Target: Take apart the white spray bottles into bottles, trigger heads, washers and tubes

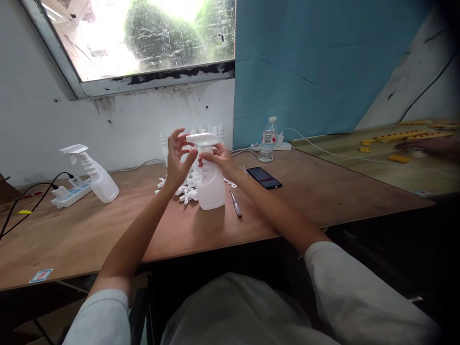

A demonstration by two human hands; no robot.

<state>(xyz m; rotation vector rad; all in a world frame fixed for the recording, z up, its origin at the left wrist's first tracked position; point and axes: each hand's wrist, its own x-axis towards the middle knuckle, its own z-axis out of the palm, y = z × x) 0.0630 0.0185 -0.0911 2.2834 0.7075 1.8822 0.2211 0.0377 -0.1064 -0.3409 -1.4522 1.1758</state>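
Note:
A white spray bottle (212, 189) stands upright on the table in front of me, with its trigger head (203, 139) on top and the nozzle pointing left. My right hand (222, 159) is closed around the neck just under the head. On the other side, my left hand (178, 158) is raised beside the nozzle, its fingers curved and apart with nothing between them. Behind the bottle lies a cluster of loose white trigger parts (189, 191), partly hidden by the bottle. Close by on the right is a screwdriver (235, 204) with a clear handle.
Another spray bottle (102, 179) leans on a white power strip (72, 192) at left. A phone (264, 177) and a water bottle (268, 139) are to the right. Further right, another person's hand (427, 143) is near yellow pieces (398, 158) on a neighbouring table.

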